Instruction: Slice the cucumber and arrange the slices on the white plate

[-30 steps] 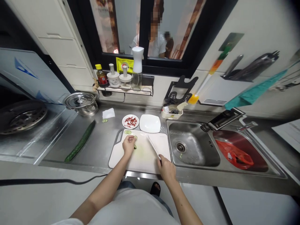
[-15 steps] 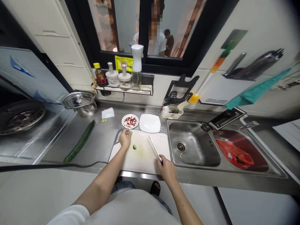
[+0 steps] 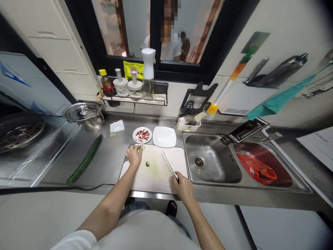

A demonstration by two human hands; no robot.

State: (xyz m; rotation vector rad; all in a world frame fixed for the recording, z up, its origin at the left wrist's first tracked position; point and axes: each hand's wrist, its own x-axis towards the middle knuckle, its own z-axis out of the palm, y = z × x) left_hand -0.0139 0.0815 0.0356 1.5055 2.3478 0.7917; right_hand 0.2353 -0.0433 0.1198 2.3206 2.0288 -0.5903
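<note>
My right hand [image 3: 183,186] is wrapped round the dark handle of a knife [image 3: 170,165], whose blade points up and left over the white cutting board [image 3: 156,180]. At the board's upper left corner, my left hand [image 3: 134,155] has its fingers pressed together at pale green cucumber slices [image 3: 142,148]. A small cucumber end [image 3: 147,164] lies alone near the middle of the board. Behind the board stand a small plate with chopped red pieces [image 3: 142,135] and a bare white plate [image 3: 164,136]. A whole cucumber [image 3: 85,160] lies on the steel counter to the left.
To the right is a double sink [image 3: 215,170] with a red plastic bag [image 3: 257,170] in its far basin. A lidded steel pot [image 3: 85,114] stands at the back left. A wall rack [image 3: 135,100] holds bottles and jars. People show through the window.
My left hand has moved slightly left, and more of the cucumber slices shows beside its fingers. The knife stays in nearly the same place over the board. The whole view has shifted a little.
</note>
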